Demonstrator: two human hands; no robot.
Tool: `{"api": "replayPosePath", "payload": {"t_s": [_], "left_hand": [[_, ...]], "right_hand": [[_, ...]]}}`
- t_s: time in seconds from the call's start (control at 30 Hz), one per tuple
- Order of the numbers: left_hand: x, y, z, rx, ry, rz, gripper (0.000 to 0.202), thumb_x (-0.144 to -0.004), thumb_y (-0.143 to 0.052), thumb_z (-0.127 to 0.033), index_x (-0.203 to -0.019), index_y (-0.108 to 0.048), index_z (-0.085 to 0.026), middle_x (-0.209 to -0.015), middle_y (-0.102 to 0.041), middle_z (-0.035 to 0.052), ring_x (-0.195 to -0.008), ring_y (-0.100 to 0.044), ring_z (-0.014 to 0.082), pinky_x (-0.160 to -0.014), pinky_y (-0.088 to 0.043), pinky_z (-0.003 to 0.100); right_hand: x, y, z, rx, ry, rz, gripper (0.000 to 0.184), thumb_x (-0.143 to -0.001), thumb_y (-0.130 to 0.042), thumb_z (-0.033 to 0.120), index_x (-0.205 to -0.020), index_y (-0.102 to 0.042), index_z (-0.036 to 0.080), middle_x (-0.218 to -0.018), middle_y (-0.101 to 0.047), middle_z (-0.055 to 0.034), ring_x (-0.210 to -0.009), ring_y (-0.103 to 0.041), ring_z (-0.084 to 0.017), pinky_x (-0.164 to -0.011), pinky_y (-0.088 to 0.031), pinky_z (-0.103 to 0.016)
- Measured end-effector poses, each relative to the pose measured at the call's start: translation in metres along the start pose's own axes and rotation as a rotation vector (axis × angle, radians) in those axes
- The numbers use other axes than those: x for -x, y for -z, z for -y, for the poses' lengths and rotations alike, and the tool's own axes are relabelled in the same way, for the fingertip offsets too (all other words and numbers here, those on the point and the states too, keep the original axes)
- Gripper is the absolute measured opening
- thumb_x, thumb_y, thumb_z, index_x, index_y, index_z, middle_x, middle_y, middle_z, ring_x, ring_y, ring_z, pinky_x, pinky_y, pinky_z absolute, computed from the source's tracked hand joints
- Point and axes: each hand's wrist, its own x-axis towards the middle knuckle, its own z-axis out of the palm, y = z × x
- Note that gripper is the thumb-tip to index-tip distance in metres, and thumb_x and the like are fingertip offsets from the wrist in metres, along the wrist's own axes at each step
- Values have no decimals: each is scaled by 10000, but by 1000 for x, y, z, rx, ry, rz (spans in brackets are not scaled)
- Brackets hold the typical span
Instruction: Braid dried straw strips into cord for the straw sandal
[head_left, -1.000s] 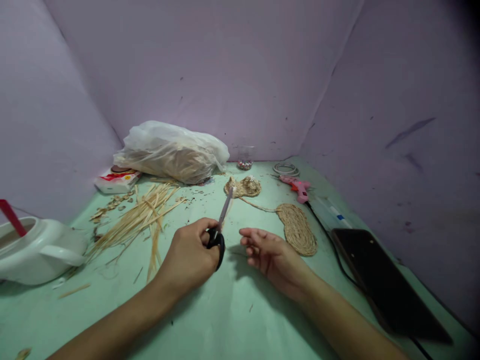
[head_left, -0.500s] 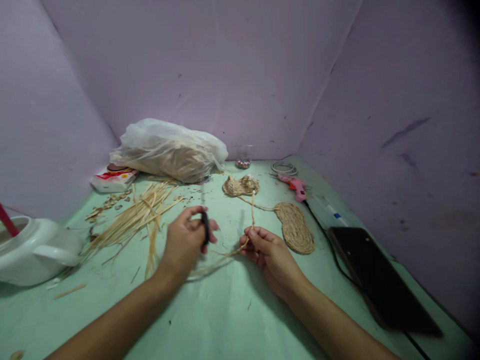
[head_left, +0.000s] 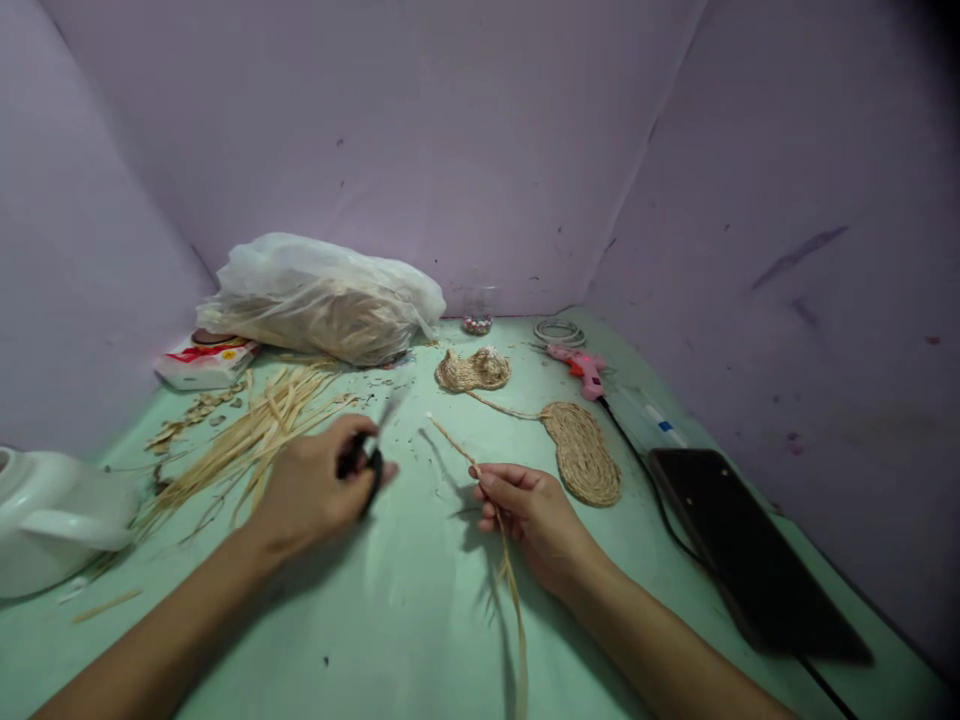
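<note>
Straw-coloured and thin, the cord (head_left: 454, 442) is pinched between the thumb and forefinger of the right hand (head_left: 536, 515), those two tips drawn narrow while the others curl loosely beneath. One pale-tipped end juts forward and to the left of the pinch; the other side falls back toward the wearer, fraying into loose strands below the fingers. The left hand (head_left: 311, 480) has its fingers wrapped around the black handles of the scissors (head_left: 373, 485), just left of the cord's tip and apart from it. The blades point forward and are too blurred to tell whether they stand apart.

The step in hand looks like dealing with this length of cord, the scissors kept at the ready. By my judgement, the next move calls for a light, steady pinch on the right and the blades held clear of those fingertips.

Just beyond the right fingers, on the desk (head_left: 420, 620), lies a coiled sole-shaped piece (head_left: 583, 458); a strand runs from it to a smaller woven piece (head_left: 472, 372) ahead of both hands. Dry strips (head_left: 255, 435) spread left of the left fingers.
</note>
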Motion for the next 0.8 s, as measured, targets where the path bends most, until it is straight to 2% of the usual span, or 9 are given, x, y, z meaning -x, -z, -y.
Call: {"api": "replayPosePath", "payload": {"t_s": [0.07,0.17,0.4,0.8], "left_hand": [[14,-7,-24,-110,-145,149,279,-674,-486,-310,-935,-524,-219,-658,-586,-9,-581,-542,146,-549,-380,245],[28,-19,-42,-232,-254,234,390,-673,-450,-268,-1056,-488,-202,-800,-594,47,-720,-551,201,-630,-400,302],[29,-32,-34,-322,-273,267,509,-686,-419,-261,-1185,-415,-163,-906,-567,87,-787,-534,225,-696,-412,358],[28,-30,-31,-307,-271,356,517,-692,-393,-199,-1208,-388,-177,-867,-593,79,-738,-562,219,-637,-419,331]], "right_hand": [[0,1,1,-7,-3,3,208,-560,-706,208,-717,-629,96,-534,-570,4,-405,-465,-46,-425,-435,-182],[0,2,1,6,-10,28,171,-570,-691,202,-689,-626,98,-520,-570,5,-386,-456,-41,-408,-421,-173],[0,3,-3,52,24,98,130,-580,-660,198,-665,-633,102,-531,-576,-2,-391,-438,-39,-410,-406,-177],[-1,6,-5,68,55,142,120,-598,-661,221,-628,-626,110,-544,-574,-5,-402,-425,-43,-425,-406,-192]]}}
